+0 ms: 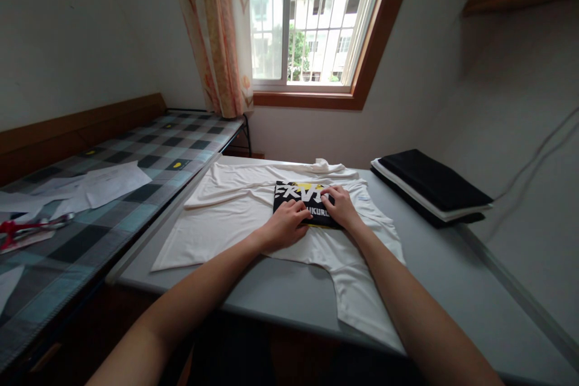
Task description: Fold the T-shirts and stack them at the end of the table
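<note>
A white T-shirt (pixel 235 217) lies spread sideways on the grey table (pixel 289 295), one sleeve reaching toward the front edge. On its chest is a black print (pixel 294 196) with white lettering and yellow patches. My left hand (pixel 286 226) rests on the lower left part of the print, fingers extended and slightly bent. My right hand (pixel 340 205) touches the print's right side with its fingers apart and bent. Both palms face down, and the hands partly cover the lettering. Neither hand lifts the cloth.
A folded stack of black and white cloth (pixel 429 184) sits at the table's back right. Left of the table is a bed with a checked cover (pixel 181 139), holding papers (pixel 108 184) and a red-handled tool (pixel 18 232). A barred window (pixel 316 24) and curtain (pixel 221 30) are behind.
</note>
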